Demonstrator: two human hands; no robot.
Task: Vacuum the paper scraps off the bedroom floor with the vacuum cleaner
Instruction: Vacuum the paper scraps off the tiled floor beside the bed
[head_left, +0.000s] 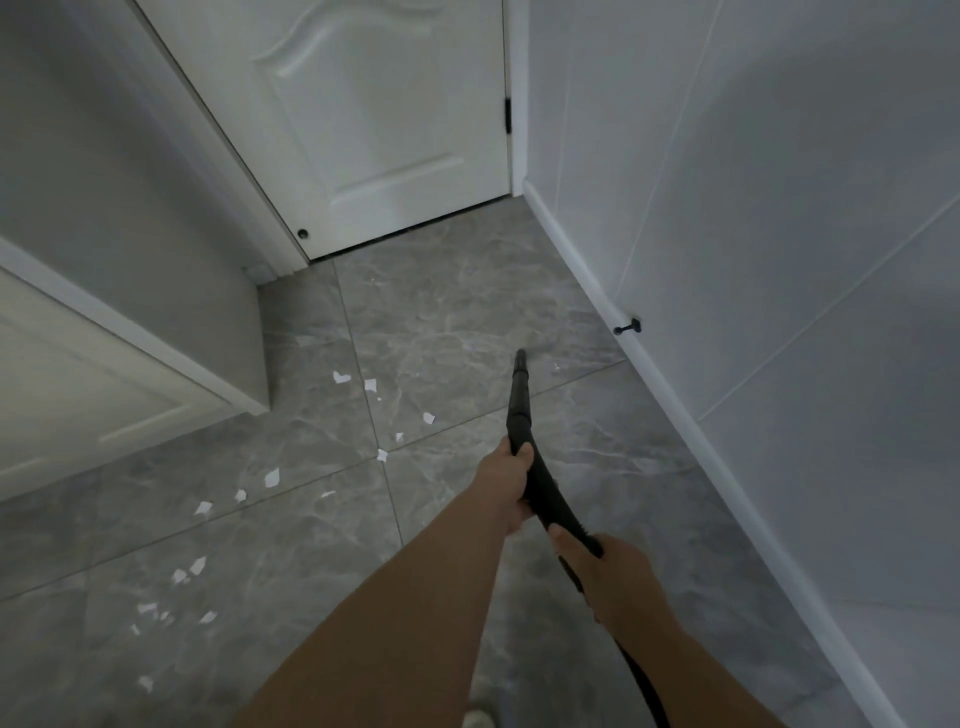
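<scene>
Fingers (522, 460) of left hand (506, 486) and right hand (618, 577): wrapped round black vacuum wand (521, 400). Nozzle tip (520, 357): aimed right of paper scraps (371, 385), strewn leftward across floor (467, 312). Best handling: swing tip left, keep low, sweep slowly scrap by scrap.

hose (641, 680) cut off at bottom edge

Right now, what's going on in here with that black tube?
A person grips a black vacuum wand with both hands, left hand ahead of the right hand. Its tip points at bare grey floor near the white door. White paper scraps still lie scattered to its left.
</scene>
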